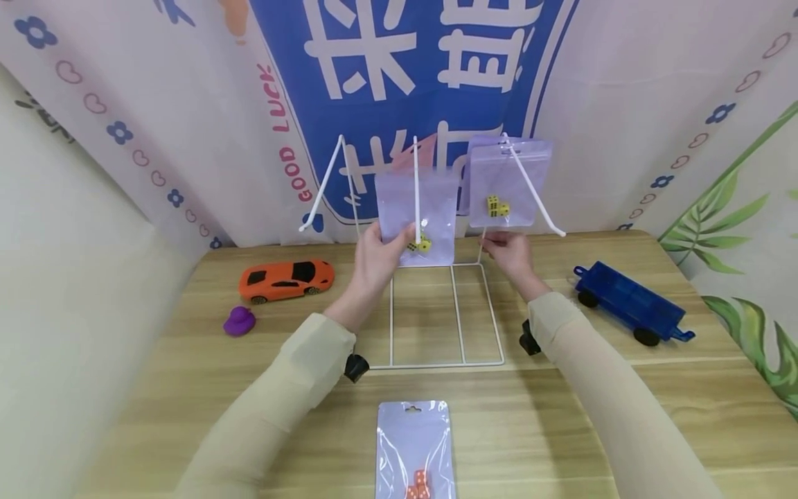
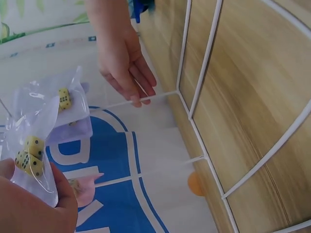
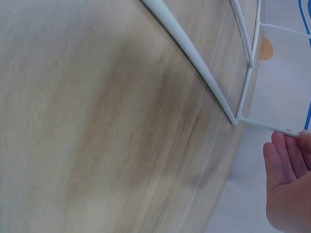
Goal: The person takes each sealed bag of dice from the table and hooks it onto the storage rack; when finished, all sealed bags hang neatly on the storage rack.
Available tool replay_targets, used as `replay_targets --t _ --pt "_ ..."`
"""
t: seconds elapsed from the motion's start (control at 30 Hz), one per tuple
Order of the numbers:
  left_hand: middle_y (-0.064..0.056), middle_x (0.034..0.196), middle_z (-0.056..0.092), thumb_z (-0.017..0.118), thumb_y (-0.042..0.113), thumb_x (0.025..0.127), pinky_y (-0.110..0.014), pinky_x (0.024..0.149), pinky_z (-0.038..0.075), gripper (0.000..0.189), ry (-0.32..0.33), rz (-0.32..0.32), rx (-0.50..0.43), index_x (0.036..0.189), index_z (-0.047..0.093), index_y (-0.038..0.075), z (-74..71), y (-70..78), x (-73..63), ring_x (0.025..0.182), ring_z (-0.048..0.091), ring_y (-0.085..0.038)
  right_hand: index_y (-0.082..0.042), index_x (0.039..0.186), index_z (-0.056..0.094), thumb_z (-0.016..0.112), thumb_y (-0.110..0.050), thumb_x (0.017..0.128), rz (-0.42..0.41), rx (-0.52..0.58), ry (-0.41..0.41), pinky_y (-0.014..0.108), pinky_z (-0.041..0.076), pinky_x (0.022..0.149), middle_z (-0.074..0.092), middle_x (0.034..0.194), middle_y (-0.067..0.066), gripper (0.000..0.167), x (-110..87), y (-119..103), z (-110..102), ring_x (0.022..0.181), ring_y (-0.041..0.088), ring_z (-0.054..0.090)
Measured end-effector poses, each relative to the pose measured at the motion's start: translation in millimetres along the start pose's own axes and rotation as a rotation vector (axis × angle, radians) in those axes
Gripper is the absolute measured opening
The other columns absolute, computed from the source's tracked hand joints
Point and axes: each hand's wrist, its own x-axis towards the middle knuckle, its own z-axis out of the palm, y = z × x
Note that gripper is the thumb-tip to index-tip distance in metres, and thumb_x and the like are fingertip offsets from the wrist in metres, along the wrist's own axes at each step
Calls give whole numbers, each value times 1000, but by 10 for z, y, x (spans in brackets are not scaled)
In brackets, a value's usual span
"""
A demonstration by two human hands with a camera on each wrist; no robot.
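My left hand pinches a lilac-backed zip bag with yellow dice inside, thumb on its front. The middle white prong of the wire display rack crosses in front of this bag; whether it passes through the bag's hole I cannot tell. Behind it, a pink bag shows partly. On the right prong hang lilac bags, the front bag holding yellow dice. Below them, my right hand holds the rack's right upright wire with its fingertips. The left prong carries no bag.
Nearest me lies a lilac bag with orange dice. An orange toy car and a purple rubber duck are left of the rack. A blue toy trailer is on the right. A printed curtain hangs behind the table.
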Motion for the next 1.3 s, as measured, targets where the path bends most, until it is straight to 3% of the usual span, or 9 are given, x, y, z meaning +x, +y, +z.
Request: replay_targets --t 0.3,0.47,0.73,1.03,1.17,1.23,1.3 --pt "-17 115 66 67 23 94 -33 92 53 35 21 7 -58 116 59 -2 46 -10 185 98 59 -17 15 112 65 63 -3 93 -16 19 11 5 49 62 65 112 35 26 -18 -4 8 61 -11 56" --pt "-17 110 67 69 24 92 -29 84 52 34 53 36 -48 112 62 -3 63 -14 280 92 60 -16 14 111 66 63 -3 93 -15 24 12 6 50 63 65 112 35 25 -9 17 7 62 -9 57" --pt "-19 115 68 69 30 92 -35 94 52 40 74 33 10 113 62 -3 69 -37 406 99 60 -20 13 113 65 63 -4 93 0 25 2 9 52 66 65 114 34 26 -20 2 -1 65 -5 60" --pt "-19 121 67 73 30 89 -38 100 51 45 86 22 -10 118 62 -2 49 -81 477 105 61 -22 13 111 65 64 -3 92 -11 21 6 6 51 64 66 113 33 26 -19 5 20 71 2 66" --pt "-20 129 62 69 40 90 -41 102 51 62 36 -41 59 134 51 1 -75 -259 332 114 60 -28 13 111 66 64 -4 92 -17 15 15 6 50 63 66 112 33 25 -15 15 15 70 2 65" --pt "-18 133 58 65 49 91 -43 101 51 71 12 -68 153 141 42 5 -208 -392 122 118 58 -30 13 111 66 64 -4 92 -17 13 14 6 51 64 66 112 32 25 -10 19 8 72 4 67" --pt "-15 129 57 58 56 92 -43 95 53 73 -19 -70 311 143 38 8 -355 -521 -179 114 59 -29 13 111 65 64 -4 92 -16 5 12 7 51 65 66 112 33 26 -1 22 -6 74 7 69"
